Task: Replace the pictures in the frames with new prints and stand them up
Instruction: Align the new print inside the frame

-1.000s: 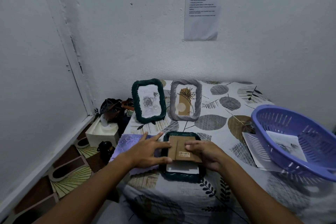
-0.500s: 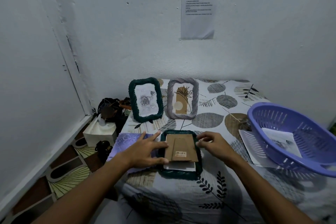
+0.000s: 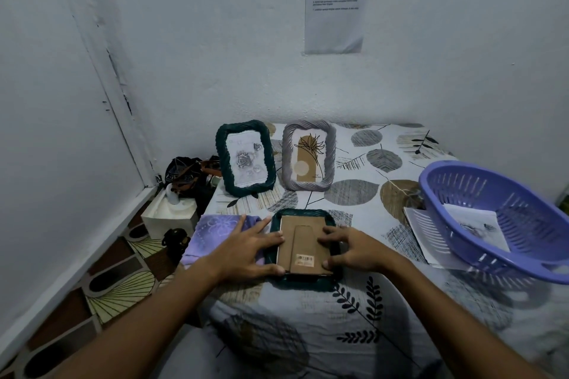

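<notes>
A dark green frame (image 3: pixel 303 281) is laid face down near the bed's front edge, its brown backing board (image 3: pixel 303 244) turned up. The left hand (image 3: pixel 246 251) is rested at the board's 9 o'clock side, fingers spread and straight, gripping nothing. The right hand (image 3: pixel 348 248) is set at 3 o'clock, fingers bent with their tips pressed on the board; no pinch can be made out. Free bedsheet (image 3: pixel 363 323) is left at 6 o'clock. At 12 o'clock a green standing frame (image 3: pixel 246 158) and a grey standing frame (image 3: pixel 309 155) are seen upright. At 3 o'clock a purple basket (image 3: pixel 505 218), partly cut off, is seen holding a print (image 3: pixel 474 224). The wall notice (image 3: pixel 335 0) cannot be read.
</notes>
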Motion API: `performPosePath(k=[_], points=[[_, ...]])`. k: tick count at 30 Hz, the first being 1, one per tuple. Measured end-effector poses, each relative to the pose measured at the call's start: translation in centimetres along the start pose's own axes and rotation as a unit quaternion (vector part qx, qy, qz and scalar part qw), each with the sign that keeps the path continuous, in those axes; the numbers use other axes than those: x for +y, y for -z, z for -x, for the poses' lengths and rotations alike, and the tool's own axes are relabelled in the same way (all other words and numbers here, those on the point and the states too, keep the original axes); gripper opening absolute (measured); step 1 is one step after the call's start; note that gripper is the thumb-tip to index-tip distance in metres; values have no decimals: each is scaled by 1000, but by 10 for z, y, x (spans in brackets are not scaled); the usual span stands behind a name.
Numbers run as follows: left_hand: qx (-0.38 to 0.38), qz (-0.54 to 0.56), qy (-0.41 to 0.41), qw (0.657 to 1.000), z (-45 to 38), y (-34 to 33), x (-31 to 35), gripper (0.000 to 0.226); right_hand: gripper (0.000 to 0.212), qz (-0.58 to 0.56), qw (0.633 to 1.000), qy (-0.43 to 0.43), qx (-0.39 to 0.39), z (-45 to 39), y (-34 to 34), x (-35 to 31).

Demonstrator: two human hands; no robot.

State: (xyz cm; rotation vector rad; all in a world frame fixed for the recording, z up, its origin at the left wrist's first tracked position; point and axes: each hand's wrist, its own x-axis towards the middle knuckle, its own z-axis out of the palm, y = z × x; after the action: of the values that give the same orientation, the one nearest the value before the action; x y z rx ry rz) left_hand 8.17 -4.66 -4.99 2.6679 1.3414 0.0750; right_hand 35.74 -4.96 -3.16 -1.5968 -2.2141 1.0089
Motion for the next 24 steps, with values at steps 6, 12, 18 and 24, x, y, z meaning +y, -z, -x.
performPosePath(k=[6, 12, 18, 24], points=[[13, 9, 3, 1000, -2, -7, -5, 102, 69, 42, 999, 4, 1, 0, -4, -3], [72, 144, 50, 986, -3, -13, -7, 83, 68, 25, 1000, 11, 13, 2, -3, -4], [126, 291, 94, 944, -3, -9, 5, 57, 61, -12, 998, 4, 62, 10, 0, -2], [165, 385, 147, 896, 1, -3, 22, 57, 40, -50, 992, 11, 111, 21, -10, 1]])
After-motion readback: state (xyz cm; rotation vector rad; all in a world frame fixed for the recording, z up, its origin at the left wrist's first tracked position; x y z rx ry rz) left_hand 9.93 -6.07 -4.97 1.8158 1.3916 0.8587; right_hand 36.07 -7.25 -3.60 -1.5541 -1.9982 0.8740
